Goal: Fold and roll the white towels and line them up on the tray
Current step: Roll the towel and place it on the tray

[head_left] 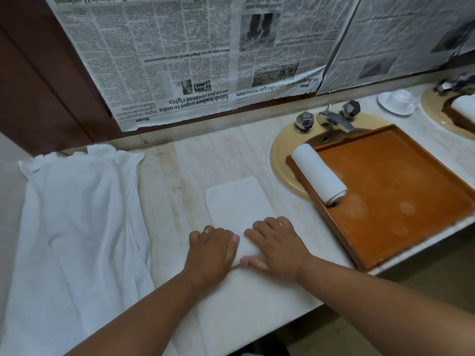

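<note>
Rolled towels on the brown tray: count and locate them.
1. The rolled towel lies along the left rim of the tray. The flat towel on the counter is unrolled. The tray's right corner is cut off.

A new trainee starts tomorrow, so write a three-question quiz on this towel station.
1. True or false: the tray holds three rolled towels.
2. Fill in: the loose white towels lie to the ____ of the folded towel.
3. The left hand and the right hand both rest on: A) the folded towel, B) the tray, C) the loose white towels.
Key: 1 false, it holds just one rolled towel; 2 left; 3 A.
</note>
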